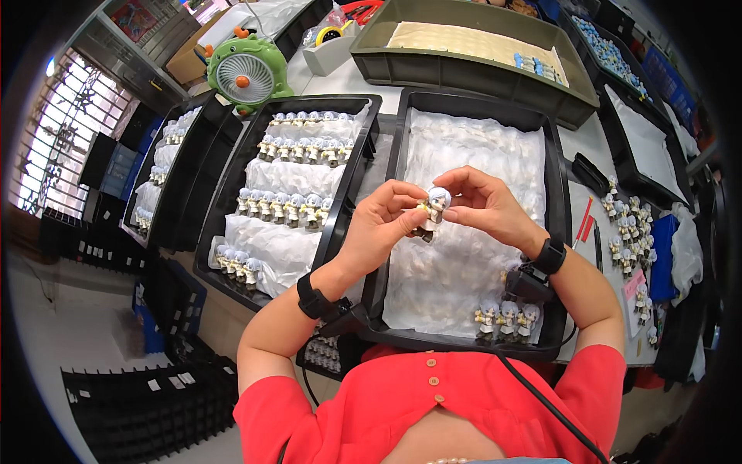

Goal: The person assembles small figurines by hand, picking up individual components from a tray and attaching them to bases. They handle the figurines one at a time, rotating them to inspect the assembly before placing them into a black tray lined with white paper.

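Observation:
Between my two hands is a small figurine (437, 203) with pale hair, a white outfit and a dark base, held above a black tray (553, 147) lined with white tissue. My left hand (377, 226) pinches its lower body between thumb and fingers. The fingertips of my right hand (491, 207) close on its head and upper side. Three similar figurines (507, 319) stand in the near right corner of that tray, and another is partly hidden by the device at my right wrist.
Left of it, a second black tray (368, 124) holds rows of figurines on tissue. Behind stand a green animal-shaped fan (246, 76) and an olive bin (464, 76). More figurines (630, 228) cluster on the right table, near a red tool (584, 224) and a blue box (662, 255).

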### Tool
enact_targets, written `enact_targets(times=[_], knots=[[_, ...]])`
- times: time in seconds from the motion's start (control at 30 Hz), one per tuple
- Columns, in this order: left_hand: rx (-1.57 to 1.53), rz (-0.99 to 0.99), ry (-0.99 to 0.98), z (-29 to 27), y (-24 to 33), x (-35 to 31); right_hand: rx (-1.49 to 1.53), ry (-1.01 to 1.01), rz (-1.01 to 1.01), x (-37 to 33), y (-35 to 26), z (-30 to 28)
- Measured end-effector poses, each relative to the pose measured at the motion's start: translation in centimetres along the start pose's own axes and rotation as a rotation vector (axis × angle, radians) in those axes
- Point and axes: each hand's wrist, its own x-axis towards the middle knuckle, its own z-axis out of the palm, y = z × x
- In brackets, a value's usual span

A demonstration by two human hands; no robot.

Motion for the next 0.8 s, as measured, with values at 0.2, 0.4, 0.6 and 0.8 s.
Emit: enact_targets(times=[0.2, 0.4, 0.6, 0.8], knots=[[-0.126, -0.142, 0.059, 0.1, -0.1, 0.1, -0.096, -0.011, 0.027, 0.1, 0.7, -0.6], [-0.196, -0.217, 0.068, 0.0, -0.5, 0.2, -0.129, -0.003, 0.021, 0.2, 0.7, -0.4], [-0.253, -0.231, 0.038, -0.3, -0.8, 0.3, -0.111, -0.016, 0.022, 0.3, 0.9, -0.6], [-0.447, -0.289, -0.041, -0.6, -1.1, 0.6, -0.064, -0.029, 0.006, 0.3, 0.9, -0.8]])
